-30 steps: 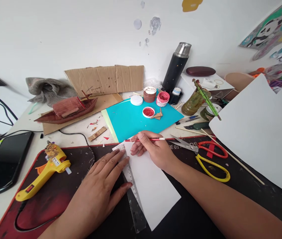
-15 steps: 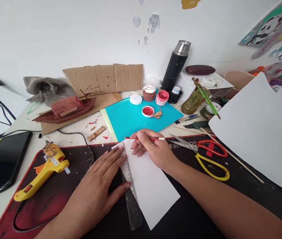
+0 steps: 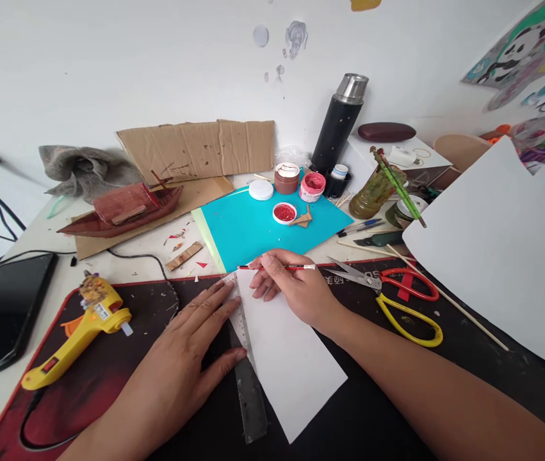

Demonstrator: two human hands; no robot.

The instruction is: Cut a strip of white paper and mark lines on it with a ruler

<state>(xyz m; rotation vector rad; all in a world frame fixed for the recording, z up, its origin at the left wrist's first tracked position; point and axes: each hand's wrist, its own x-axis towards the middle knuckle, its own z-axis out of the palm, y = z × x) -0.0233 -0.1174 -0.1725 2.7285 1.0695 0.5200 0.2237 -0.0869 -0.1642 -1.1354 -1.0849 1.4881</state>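
Head view: left hand [image 3: 176, 358] lying flat, pressing ruler [image 3: 252, 406] onto paper [image 3: 296, 371]; right hand [image 3: 308, 296] pinching pencil [image 3: 309, 267], seemingly aligning, needing ruler held steady

Relative to the white paper [image 3: 291, 358], the ruler [image 3: 252, 400] lies along its left edge under the left hand [image 3: 190, 346], while the right hand [image 3: 301, 288] holds a pencil [image 3: 307, 267] over its top end.

Bare left hand [image 3: 182, 351], bare right hand [image 3: 307, 293], bare forearms [image 3: 416, 376]
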